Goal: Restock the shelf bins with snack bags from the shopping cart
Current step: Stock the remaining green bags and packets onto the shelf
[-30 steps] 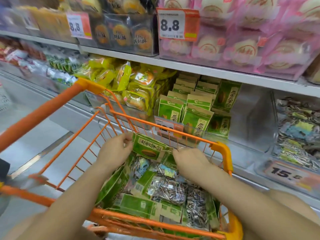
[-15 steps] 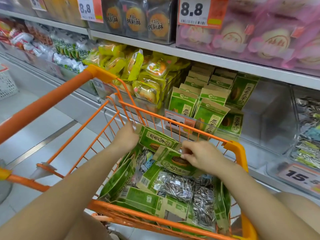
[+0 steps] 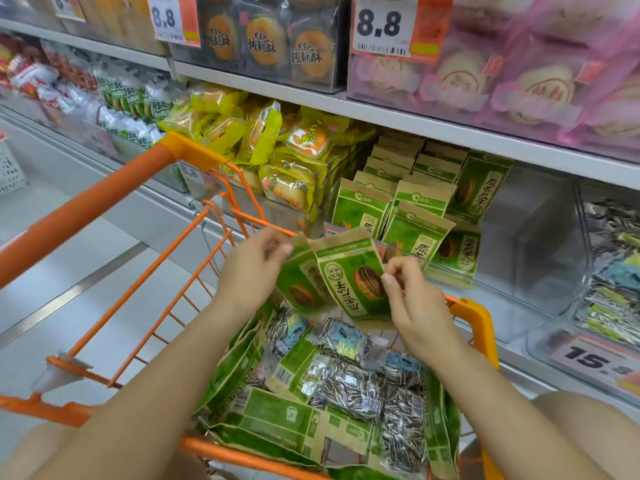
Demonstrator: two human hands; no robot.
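Cart (image 3: 114, 188) holds seed bags (image 3: 346, 386); shelf bin (image 3: 491, 271) holds green bags (image 3: 415, 230).

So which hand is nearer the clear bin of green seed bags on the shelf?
Right. The right hand sits just in front of the clear bin; the left hand is further left, above the cart.

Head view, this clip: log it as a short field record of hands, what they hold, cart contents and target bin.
left hand: pinches the top of a green seed bag
right hand: pinches the edge of a second green seed bag
held bags: overlapping, lifted above the cart
orange cart: more green bags and clear sunflower seed packs
shelf bin: upright rows of matching green bags, bare space at its right
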